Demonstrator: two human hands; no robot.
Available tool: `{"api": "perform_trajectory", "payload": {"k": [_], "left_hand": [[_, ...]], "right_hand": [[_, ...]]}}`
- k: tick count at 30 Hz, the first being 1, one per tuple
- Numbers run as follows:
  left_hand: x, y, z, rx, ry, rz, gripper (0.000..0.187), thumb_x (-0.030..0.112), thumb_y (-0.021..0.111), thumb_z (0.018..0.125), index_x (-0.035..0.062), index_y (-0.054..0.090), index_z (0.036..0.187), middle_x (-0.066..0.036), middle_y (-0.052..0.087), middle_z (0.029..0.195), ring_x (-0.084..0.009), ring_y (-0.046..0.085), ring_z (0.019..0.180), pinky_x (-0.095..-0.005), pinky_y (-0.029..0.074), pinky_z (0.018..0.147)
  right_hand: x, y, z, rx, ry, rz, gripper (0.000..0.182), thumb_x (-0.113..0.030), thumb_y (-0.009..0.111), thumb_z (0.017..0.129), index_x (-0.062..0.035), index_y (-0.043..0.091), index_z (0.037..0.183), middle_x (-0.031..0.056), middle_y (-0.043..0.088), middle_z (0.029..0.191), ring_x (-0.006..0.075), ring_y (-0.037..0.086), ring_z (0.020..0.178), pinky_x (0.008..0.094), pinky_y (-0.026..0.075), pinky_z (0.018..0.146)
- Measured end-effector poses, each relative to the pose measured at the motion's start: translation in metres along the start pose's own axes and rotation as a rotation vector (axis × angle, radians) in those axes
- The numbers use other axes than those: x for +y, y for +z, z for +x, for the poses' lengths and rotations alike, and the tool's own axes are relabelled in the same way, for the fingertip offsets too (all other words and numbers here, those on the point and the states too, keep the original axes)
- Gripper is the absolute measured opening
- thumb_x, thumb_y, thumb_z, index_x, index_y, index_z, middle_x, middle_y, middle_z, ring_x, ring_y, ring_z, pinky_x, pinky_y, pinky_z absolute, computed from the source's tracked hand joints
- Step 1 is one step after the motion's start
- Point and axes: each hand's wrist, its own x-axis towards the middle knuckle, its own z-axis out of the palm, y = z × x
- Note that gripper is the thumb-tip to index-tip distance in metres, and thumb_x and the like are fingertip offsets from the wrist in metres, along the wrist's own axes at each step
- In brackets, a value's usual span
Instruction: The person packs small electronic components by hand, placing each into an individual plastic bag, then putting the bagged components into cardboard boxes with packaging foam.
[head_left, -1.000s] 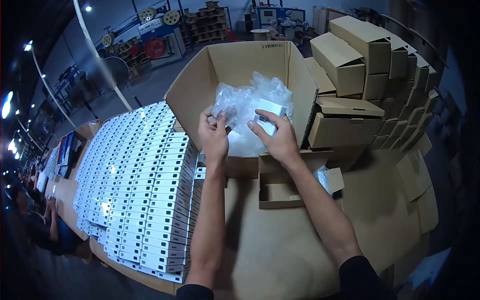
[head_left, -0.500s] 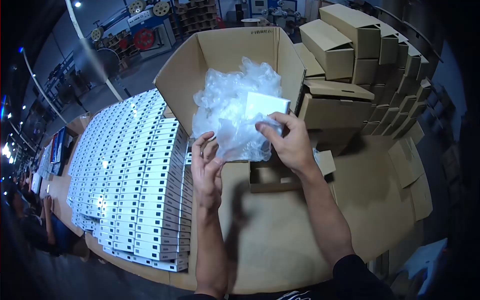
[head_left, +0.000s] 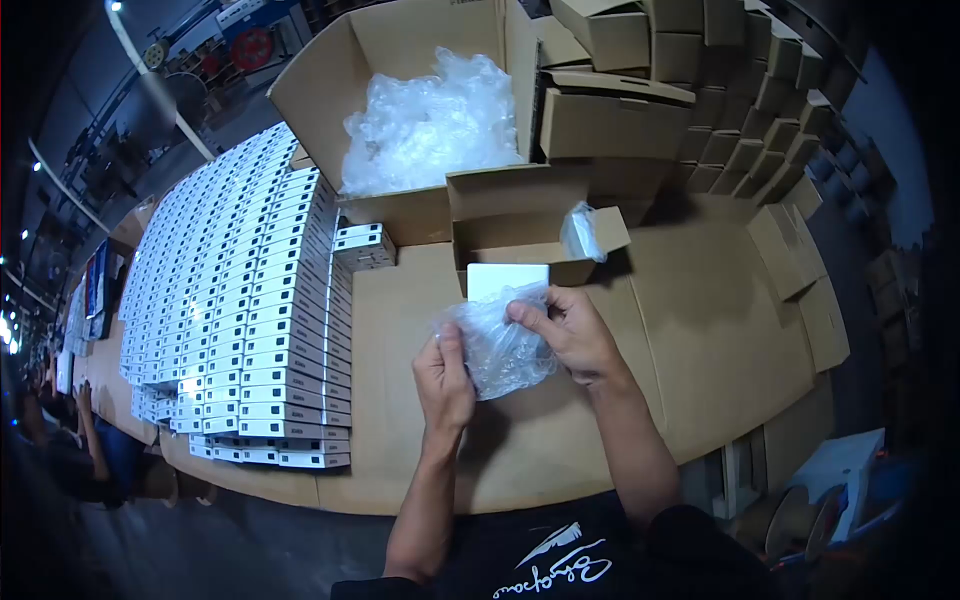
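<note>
The left hand [head_left: 445, 382] and right hand [head_left: 580, 337] hold, fingers closed, a plastic bag [head_left: 508, 362]; a white box [head_left: 508, 281] protrudes far-side.

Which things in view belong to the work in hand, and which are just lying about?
In the work, it seems:
white box, partly covered by clear wrap
clear wrap, held by left hand and right hand
big carton holding loose plastic
stacked boxes

Lying about, probably:
cardboard piece, far right
red reel, background

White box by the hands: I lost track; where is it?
Head view: the white box is just right of centre, in front of the small carton, partly covered by plastic both hands hold.
</note>
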Motion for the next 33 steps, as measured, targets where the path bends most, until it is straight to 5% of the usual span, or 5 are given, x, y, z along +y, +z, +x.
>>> {"api": "perform_trajectory", "payload": {"k": [10, 14, 23, 26, 33], "left_hand": [[-0.018, -0.006, -0.006, 0.214, -0.030, -0.167, 0.036, 0.026, 0.043, 0.113, -0.0038, 0.064, 0.111, -0.003, 0.065, 0.098, -0.0080, 0.055, 0.087, -0.0264, 0.048, 0.077], [-0.032, 0.008, -0.009, 0.298, -0.001, -0.246, 0.028, 0.019, 0.045, 0.112, -0.0033, 0.059, 0.119, -0.006, 0.065, 0.105, -0.0098, 0.060, 0.093, -0.0272, 0.050, 0.083], [-0.055, -0.013, -0.021, 0.217, -0.065, -0.374, 0.027, 0.008, 0.049, 0.101, -0.0022, 0.052, 0.126, -0.015, 0.063, 0.118, -0.0197, 0.062, 0.103, -0.0325, 0.052, 0.092], [-0.044, -0.040, 0.001, 0.257, 0.060, -0.269, 0.039, 0.013, 0.045, 0.093, -0.0035, 0.050, 0.127, -0.020, 0.060, 0.121, -0.0275, 0.061, 0.110, -0.0359, 0.050, 0.095], [0.057, -0.033, 0.075, -0.580, 0.481, 0.647, 0.026, 0.020, 0.075, 0.092, -0.0019, 0.074, 0.107, -0.016, 0.074, 0.106, -0.0280, 0.070, 0.096, -0.0374, 0.055, 0.086]], "right_hand": [[0.025, -0.028, -0.009, 0.086, -0.167, 0.242, 0.028, -0.025, 0.064, 0.105, 0.0026, 0.068, 0.106, 0.0071, 0.065, 0.103, 0.0139, 0.064, 0.094, 0.0358, 0.061, 0.089], [0.049, -0.012, -0.033, 0.047, -0.044, 0.091, 0.070, -0.042, 0.089, 0.081, 0.0068, 0.064, 0.125, 0.0109, 0.057, 0.126, 0.0174, 0.059, 0.115, 0.0307, 0.052, 0.098], [0.065, 0.016, -0.026, 0.472, -0.332, -0.538, 0.023, -0.010, 0.084, 0.084, 0.0071, 0.073, 0.095, 0.0185, 0.065, 0.107, 0.0298, 0.066, 0.095, 0.0374, 0.053, 0.084], [0.037, -0.002, -0.022, 0.285, -0.523, -0.822, 0.019, 0.000, 0.079, 0.080, 0.0057, 0.074, 0.097, 0.0219, 0.062, 0.127, 0.0359, 0.067, 0.106, 0.0425, 0.056, 0.090], [0.025, -0.022, -0.006, -0.015, -0.635, -0.940, 0.029, 0.007, 0.076, 0.070, -0.0018, 0.076, 0.097, 0.0175, 0.056, 0.141, 0.0354, 0.061, 0.125, 0.0428, 0.053, 0.102]]}}
